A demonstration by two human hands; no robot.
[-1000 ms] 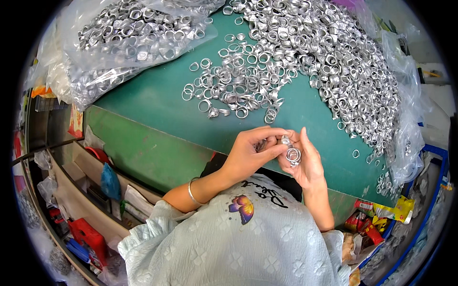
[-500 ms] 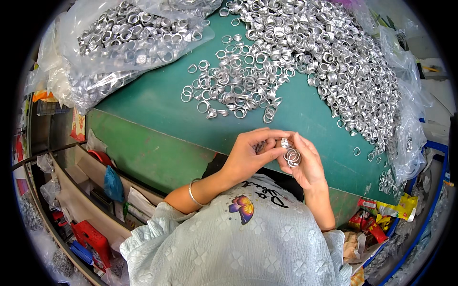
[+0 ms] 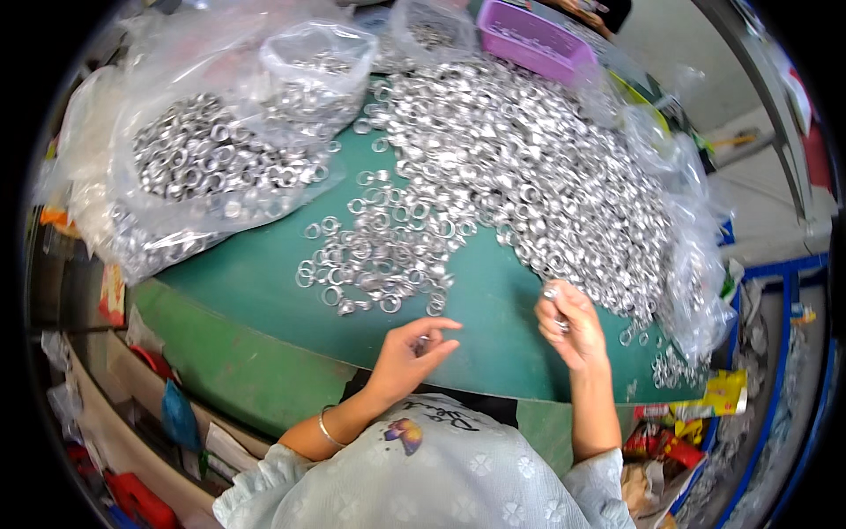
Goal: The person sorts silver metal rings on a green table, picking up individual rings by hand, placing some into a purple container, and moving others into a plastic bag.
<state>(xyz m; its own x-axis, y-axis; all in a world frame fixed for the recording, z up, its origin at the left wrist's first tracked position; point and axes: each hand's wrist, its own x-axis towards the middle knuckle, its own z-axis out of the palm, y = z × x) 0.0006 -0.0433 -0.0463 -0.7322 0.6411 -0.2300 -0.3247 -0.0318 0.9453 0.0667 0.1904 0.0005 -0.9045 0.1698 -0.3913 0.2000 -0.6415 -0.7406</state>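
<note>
My left hand (image 3: 401, 357) hovers above the table's near edge, its thumb and index finger apart. Its other fingers curl around a few silver metal rings (image 3: 421, 345), partly hidden in the palm. To the right, my right hand (image 3: 580, 328) is closed on several silver rings (image 3: 561, 323), beside the near edge of a large heap of rings (image 3: 529, 167). Beyond my left hand lies a smaller, looser spread of rings (image 3: 374, 256), with gaps between some of them.
A clear plastic bag full of rings (image 3: 207, 167) lies at the left of the green table (image 3: 264, 273). A smaller open bag (image 3: 322, 75) and a purple basket (image 3: 533, 40) stand at the back. Crumpled plastic (image 3: 696, 264) lines the right edge. Another person's hand (image 3: 582, 11) shows far back.
My hands have moved apart: the right one outward toward the large heap with rings in it, the left one leftward. The view has tilted up, bringing the purple basket into sight.
</note>
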